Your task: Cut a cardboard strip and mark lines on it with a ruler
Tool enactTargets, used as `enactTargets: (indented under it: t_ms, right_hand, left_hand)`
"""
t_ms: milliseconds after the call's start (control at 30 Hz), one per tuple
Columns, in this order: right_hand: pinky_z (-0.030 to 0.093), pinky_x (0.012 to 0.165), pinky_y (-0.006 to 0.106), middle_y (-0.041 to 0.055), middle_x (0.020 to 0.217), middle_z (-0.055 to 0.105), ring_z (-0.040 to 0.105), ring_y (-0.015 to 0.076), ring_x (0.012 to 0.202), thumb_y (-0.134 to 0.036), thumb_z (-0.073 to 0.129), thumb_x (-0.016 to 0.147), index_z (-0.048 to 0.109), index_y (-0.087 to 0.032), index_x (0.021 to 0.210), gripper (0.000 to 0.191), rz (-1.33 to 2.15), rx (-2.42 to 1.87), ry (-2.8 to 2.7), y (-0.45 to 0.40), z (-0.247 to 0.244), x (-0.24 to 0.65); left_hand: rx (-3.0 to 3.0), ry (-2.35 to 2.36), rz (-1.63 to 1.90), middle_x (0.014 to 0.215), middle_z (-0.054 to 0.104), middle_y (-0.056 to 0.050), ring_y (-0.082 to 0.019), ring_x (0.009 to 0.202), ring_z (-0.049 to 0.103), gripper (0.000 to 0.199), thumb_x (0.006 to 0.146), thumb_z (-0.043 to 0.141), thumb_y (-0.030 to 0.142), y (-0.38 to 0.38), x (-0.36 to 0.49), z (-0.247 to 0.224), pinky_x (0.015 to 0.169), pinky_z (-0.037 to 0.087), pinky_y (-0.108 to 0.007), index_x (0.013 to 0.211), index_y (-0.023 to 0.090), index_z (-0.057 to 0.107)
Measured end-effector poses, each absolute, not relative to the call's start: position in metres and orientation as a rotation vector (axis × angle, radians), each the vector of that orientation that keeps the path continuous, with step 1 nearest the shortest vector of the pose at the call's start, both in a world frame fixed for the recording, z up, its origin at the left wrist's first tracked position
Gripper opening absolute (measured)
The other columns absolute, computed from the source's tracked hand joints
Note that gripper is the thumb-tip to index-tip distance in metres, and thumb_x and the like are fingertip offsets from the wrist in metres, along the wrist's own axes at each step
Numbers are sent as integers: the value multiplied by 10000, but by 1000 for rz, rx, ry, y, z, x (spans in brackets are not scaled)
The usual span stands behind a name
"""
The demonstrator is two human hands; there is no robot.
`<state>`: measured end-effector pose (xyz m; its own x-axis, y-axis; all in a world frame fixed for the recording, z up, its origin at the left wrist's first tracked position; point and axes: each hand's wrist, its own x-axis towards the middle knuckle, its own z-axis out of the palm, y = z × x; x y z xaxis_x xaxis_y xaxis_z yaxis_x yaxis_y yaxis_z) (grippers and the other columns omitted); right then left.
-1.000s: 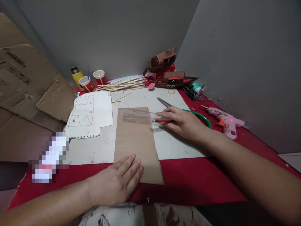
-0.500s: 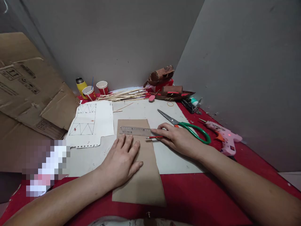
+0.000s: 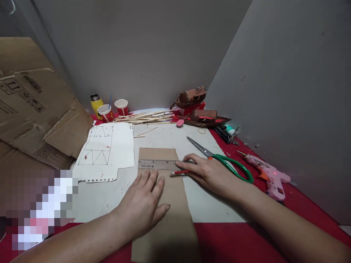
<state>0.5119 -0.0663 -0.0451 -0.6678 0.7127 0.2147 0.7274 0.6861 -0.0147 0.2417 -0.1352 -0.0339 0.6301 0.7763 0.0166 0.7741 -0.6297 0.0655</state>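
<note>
A strip of brown cardboard lies lengthwise in front of me. Across its upper part rests a clear ruler, its left end close to the strip's left edge. My left hand lies flat on the cardboard with fingers spread, the fingertips just below the ruler. With my right hand I hold a red pencil under the fingers, its metal-tipped end pointing left. The index fingertip of that hand presses on the ruler's right part. Green-handled scissors lie just beyond my right hand.
A sheet with drawn triangles lies left, near a large cardboard box. Thin wooden sticks, paper cups, a yellow bottle and model boats stand behind. A pink glue gun lies right.
The ruler has shifted slightly left and towards me on the cardboard and lies straighter across it. My view has tilted up, so the table things appear lower.
</note>
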Motion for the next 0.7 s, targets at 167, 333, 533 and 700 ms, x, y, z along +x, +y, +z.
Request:
enactTargets:
  t_ms: [167, 333, 533, 700]
  right_hand:
    - [483, 608, 280, 88, 1175, 661, 669, 155, 701, -249, 466, 1029, 634, -316, 1336, 356, -132, -1137, -2695, -65, -48, 516]
    - [507, 609, 280, 91, 1154, 667, 675, 160, 700, -249, 450, 1031, 636, -326, 1334, 364, -79, -1110, -2697, -66, -47, 515]
    - [540, 606, 308, 109, 1146, 673, 684, 179, 693, -248, 450, 1020, 652, -292, 1316, 361, -46, -1120, -2664, -67, -46, 513]
    - [539, 623, 297, 113, 1142, 669, 690, 181, 729, -216, 467, 1005, 647, -271, 1310, 358, -63, -1111, -2680, -67, -46, 514]
  left_hand:
    - [2738, 1404, 11, 1584, 333, -250, -407, 1400, 437, 728, 968, 495, 534, -126, 242, -31, 1063, 455, -517, 1512, 57, 415]
    - [2691, 1421, 9, 1577, 337, -252, -398, 1434, 391, 744, 983, 436, 553, -125, 242, -35, 1091, 416, -539, 1515, 35, 399]
    - [2750, 1368, 92, 1560, 347, -281, -398, 1449, 362, 751, 993, 418, 545, -125, 241, -40, 1136, 379, -506, 1492, -16, 413]
    - [2773, 1346, 128, 1535, 396, -292, -415, 1411, 416, 758, 975, 462, 538, -122, 241, -41, 1119, 397, -509, 1491, -16, 420]
